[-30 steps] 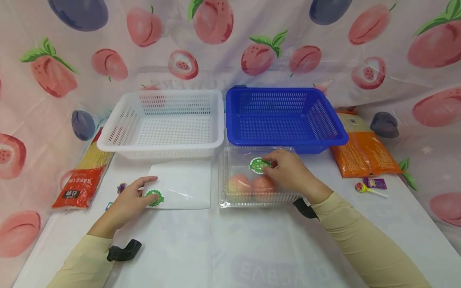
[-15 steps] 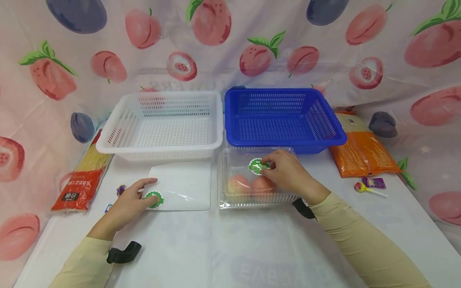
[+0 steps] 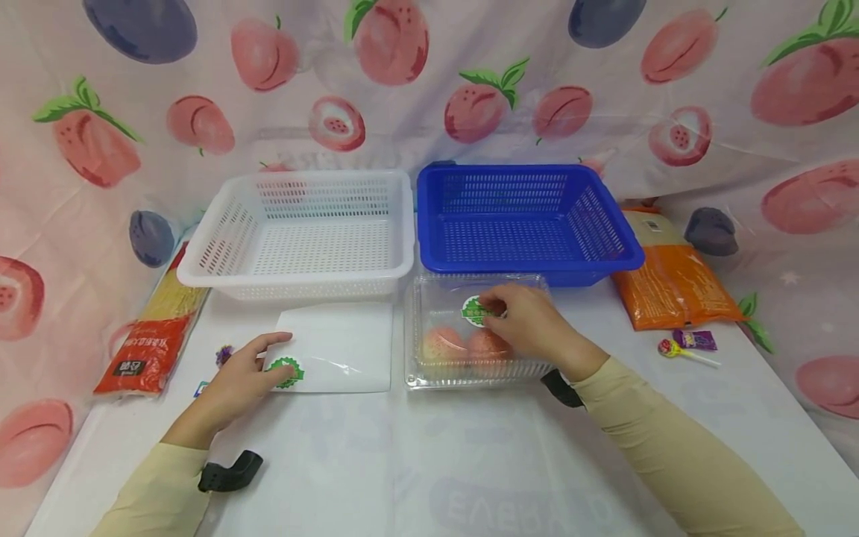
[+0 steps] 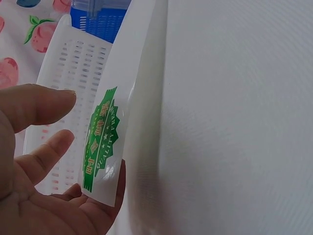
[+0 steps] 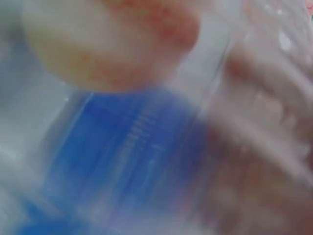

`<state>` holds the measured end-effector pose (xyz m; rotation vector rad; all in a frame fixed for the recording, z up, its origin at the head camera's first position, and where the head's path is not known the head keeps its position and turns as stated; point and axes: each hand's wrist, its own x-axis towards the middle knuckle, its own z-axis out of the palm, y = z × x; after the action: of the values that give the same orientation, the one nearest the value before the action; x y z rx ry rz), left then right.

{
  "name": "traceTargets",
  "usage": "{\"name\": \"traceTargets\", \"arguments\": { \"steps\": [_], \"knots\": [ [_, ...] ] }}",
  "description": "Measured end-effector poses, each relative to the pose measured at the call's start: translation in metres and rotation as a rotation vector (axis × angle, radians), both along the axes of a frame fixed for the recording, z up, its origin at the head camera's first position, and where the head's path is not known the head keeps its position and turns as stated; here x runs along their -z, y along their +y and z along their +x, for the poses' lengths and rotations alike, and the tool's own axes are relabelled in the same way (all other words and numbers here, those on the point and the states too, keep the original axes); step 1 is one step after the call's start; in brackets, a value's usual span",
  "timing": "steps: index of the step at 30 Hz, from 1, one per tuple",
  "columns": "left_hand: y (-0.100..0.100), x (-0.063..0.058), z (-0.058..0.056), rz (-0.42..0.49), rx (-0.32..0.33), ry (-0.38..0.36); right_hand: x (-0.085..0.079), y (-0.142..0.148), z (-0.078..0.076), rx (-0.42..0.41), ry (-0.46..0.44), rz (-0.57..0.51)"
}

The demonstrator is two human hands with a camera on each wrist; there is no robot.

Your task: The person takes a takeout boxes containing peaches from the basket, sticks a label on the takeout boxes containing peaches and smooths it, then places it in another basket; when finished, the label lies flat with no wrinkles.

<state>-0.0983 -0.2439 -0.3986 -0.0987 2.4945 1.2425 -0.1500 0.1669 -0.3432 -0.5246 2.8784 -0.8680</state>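
Observation:
My left hand (image 3: 244,377) pinches the near-left corner of a white sticker sheet (image 3: 349,347), lifted off the table along its edge. A green scalloped sticker (image 4: 100,139) shows on that corner, two fingers free beside it in the left wrist view. With thumb and forefinger, my right hand (image 3: 530,317) holds the right side of a round green-and-white sticker (image 3: 473,312) against a clear clamshell box's lid (image 3: 443,294). Inside the box lie two red-yellow round fruits (image 3: 443,347). The right wrist view is blurred, with one fruit (image 5: 112,44) at its top.
Behind stand a white basket (image 3: 302,283) and a blue basket (image 3: 530,268). A red-and-yellow bag (image 3: 150,339) lies left, an orange bag (image 3: 671,283) right. A lollipop (image 3: 684,352) and purple wrapper (image 3: 698,341) lie before the orange bag. Small packets (image 3: 224,354) lie by my left hand.
My right fingertips have slid slightly left over the round sticker. The left hand, sheet and box hold their places; the head view has drifted a little.

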Motion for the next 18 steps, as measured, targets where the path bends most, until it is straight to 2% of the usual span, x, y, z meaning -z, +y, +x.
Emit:
{"name": "traceTargets", "arguments": {
  "steps": [7,18],
  "knots": [
    [0.0009,-0.0005,0.0002,0.003,0.001,-0.005,0.0001,-0.0051,0.0001,-0.034,-0.049,-0.061],
    [0.0004,0.0006,-0.0002,0.004,0.003,-0.001,0.0022,-0.0065,0.0017,-0.133,-0.119,-0.148]
  ]
}}
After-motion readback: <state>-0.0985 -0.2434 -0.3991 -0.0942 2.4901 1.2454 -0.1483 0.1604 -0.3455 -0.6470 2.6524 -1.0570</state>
